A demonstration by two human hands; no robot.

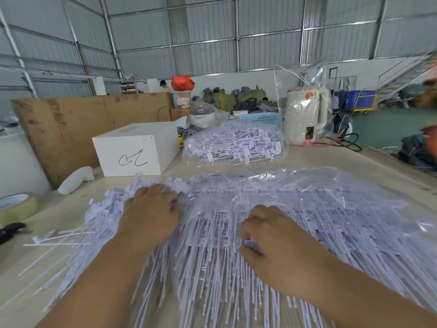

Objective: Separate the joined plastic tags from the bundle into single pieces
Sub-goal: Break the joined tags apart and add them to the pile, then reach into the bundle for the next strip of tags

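Tags (212, 268) in pale lilac plastic lie heaped across the near half of the worktop (307, 159), their thin stems fanning toward the bottom edge, where they are cut off by the frame and smeared by motion blur. Part of the heap sits under a clear plastic bag (307, 185) whose glare hides how the pieces beneath are joined. The left hand (151, 209) rests on the heads of the tags at the bag's left edge, fingers bent downward; their tips are buried among the tags, so whether they grip anything cannot be told. The right hand (272, 237) lies on the stems just beside it, fingers curled inward and thumb drawn in as if pinching a few tags, though the blur keeps the pinched pieces hard to make out. Farther back, a second bag of tags (236, 145) lies well apart from the hands, beside a white box (134, 150) bearing a scribbled mark. A cream kettle (305, 114) wrapped in clear film stands behind it. At the left edge a roll of tape (16, 207) and a dark tool (9, 230) are partly cut off.
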